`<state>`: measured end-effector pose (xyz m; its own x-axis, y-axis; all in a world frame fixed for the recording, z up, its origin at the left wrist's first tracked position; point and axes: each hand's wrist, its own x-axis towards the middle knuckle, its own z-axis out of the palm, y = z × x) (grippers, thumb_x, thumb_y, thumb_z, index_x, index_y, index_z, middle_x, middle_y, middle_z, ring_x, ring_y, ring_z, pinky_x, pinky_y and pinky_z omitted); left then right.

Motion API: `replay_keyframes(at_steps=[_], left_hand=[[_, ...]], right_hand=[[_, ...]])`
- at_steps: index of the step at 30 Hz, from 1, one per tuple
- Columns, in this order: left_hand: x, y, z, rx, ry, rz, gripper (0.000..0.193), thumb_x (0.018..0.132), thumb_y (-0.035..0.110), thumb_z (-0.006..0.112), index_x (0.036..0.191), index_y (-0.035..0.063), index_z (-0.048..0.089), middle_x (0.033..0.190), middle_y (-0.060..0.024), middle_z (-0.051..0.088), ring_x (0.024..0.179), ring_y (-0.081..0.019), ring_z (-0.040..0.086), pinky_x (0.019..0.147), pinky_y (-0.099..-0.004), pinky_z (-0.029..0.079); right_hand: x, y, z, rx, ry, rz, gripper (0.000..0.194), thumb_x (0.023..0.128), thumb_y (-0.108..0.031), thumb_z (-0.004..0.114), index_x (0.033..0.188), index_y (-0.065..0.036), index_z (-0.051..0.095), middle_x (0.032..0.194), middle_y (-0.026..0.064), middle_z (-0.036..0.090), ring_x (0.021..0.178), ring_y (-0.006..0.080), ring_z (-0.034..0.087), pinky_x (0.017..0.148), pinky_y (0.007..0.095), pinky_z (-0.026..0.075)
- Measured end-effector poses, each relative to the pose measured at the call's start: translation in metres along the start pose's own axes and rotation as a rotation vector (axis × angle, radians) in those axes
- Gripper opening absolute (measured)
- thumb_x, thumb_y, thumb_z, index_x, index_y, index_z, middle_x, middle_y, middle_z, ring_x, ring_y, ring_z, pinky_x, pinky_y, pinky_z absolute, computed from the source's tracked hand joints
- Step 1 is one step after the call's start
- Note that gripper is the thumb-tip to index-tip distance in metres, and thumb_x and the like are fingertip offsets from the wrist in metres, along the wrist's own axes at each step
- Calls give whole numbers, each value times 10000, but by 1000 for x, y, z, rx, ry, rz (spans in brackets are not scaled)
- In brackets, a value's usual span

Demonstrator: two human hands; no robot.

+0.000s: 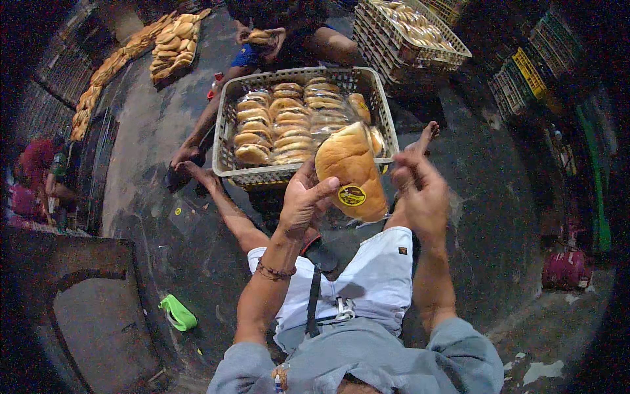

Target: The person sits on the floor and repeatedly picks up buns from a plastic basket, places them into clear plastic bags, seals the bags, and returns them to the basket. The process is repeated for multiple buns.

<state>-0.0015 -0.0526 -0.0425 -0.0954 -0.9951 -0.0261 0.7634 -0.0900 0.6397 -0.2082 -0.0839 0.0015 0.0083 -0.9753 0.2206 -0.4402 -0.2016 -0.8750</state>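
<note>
My left hand [306, 199] grips a large golden bread loaf [350, 167] in a clear plastic bag, thumb on its near left side. The bag bears a round yellow and black label [351, 195]. Just right of the loaf is my right hand [422, 189], blurred, with its fingers curled; whether anything is pinched in it is too blurred to tell. Beyond the loaf stands a white plastic crate [295, 170] holding rows of bagged buns [293, 118]. The loaf hides part of the crate's near right corner.
Across the crate sits another person, whose hands [263, 42] hold a bun. Stacked crates [411, 54] of buns rise at the far right. More buns [174, 44] lie at the far left. A green strap roll [178, 313] rests on the floor. Another person [39, 177] is at the left edge.
</note>
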Motion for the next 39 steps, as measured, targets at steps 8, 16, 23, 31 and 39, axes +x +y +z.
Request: replay_keyframes(at_steps=[8, 16, 23, 31, 39], left_hand=[[-11, 4, -1, 23, -52, -43, 714, 845, 102, 787, 1429, -20, 395, 1346, -134, 571, 1232, -257, 582, 1063, -400, 470], [-21, 14, 14, 308, -82, 22, 864, 756, 94, 860, 1457, 21, 360, 1357, -124, 528, 1212, -233, 577, 1034, -379, 484], [-31, 15, 28, 314, -127, 89, 897, 707, 2, 851, 1457, -8, 360, 1398, -133, 498, 1307, -247, 506, 1115, -374, 408], [-34, 18, 23, 459, -75, 198, 820, 688, -92, 802, 1421, 7, 447, 1382, -114, 549, 1293, -231, 531, 1135, -380, 394], [-32, 21, 28, 665, -369, 274, 754, 649, -102, 766, 1351, 88, 570, 1365, -99, 499, 1306, -231, 494, 1109, -358, 397]], right_hand=[[-38, 16, 17, 52, -20, -77, 126, 955, -144, 650, 938, -20, 664, 765, 110, 688, 787, 207, 678, 741, 348, 522], [-44, 9, 26, 317, -103, -97, 298, 1027, -306, 569, 941, -25, 617, 849, 73, 675, 795, 149, 628, 730, 315, 501], [-26, 14, 40, 601, -180, 24, 396, 1051, -381, 516, 923, -18, 609, 813, 11, 612, 796, 88, 547, 735, 270, 474], [-29, -23, 14, 90, 60, -475, 520, 864, -281, 759, 1276, 9, 632, 1471, 293, 345, 1427, 282, 272, 1139, 409, 298], [-34, -33, -4, -2, -117, -382, 549, 850, -534, 662, 1220, -133, 717, 1203, 163, 679, 1486, 385, 85, 1184, 550, 18]])
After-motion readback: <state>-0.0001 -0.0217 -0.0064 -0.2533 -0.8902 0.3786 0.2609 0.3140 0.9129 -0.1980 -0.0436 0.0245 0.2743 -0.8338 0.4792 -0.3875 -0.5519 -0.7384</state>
